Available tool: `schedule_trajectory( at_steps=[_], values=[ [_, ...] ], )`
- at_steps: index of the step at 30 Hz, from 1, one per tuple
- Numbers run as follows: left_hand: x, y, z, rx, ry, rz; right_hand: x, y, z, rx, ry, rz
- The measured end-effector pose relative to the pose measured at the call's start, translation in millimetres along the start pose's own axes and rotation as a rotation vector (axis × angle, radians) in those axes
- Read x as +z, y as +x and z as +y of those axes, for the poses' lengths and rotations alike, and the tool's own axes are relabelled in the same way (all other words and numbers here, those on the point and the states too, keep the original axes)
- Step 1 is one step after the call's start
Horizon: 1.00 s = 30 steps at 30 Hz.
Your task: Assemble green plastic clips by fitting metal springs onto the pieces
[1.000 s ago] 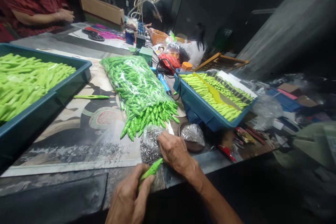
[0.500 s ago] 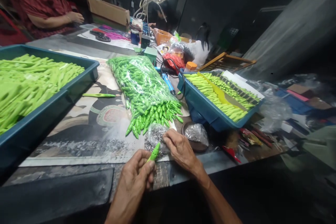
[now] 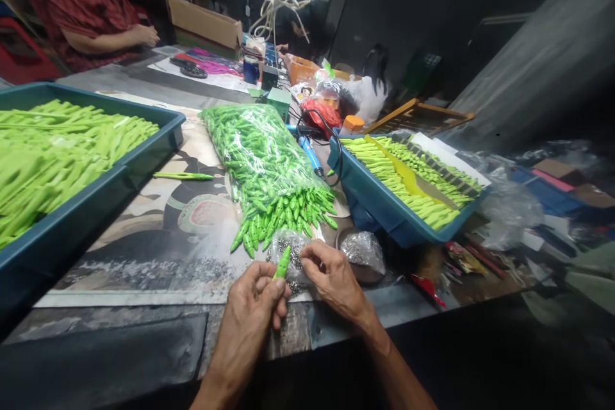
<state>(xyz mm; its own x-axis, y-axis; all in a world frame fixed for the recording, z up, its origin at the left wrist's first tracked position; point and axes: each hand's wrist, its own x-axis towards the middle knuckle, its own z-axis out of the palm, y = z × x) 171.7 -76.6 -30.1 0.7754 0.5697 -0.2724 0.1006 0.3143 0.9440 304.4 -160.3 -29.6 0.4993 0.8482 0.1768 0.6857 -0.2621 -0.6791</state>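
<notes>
The left hand (image 3: 252, 311) pinches a green plastic piece (image 3: 283, 262) upright between thumb and fingers, just above a bag of tiny metal bits (image 3: 288, 240). The right hand's (image 3: 331, 282) fingers bunch together at the bag; a fumbled grip could scatter bits across the printed mat (image 3: 158, 230).

A tray (image 3: 91, 211) lies along the left side of the tabletop (image 3: 346, 327), another tray (image 3: 384, 218) on its right, with a bag of parts (image 3: 264, 160) between them. A small bag of metal bits (image 3: 288, 256) lies just before that bag.
</notes>
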Motion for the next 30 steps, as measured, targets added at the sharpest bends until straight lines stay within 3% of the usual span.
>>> schedule_trajectory(
  at_steps=[8,15,24,30],
  values=[
    [2.5,4,-3,-0.018,0.041,0.021,-2,-3,-12,0.047,0.124,0.032],
    [0.2,6,-6,0.007,0.017,0.042,6,-2,-21,0.153,0.457,0.072],
    [3.3,7,-2,0.084,0.039,0.099,9,-3,-30,0.251,0.790,-0.011],
    [5.4,6,-8,0.153,0.130,0.144,8,0,-28,0.310,0.851,-0.036]
  ],
)
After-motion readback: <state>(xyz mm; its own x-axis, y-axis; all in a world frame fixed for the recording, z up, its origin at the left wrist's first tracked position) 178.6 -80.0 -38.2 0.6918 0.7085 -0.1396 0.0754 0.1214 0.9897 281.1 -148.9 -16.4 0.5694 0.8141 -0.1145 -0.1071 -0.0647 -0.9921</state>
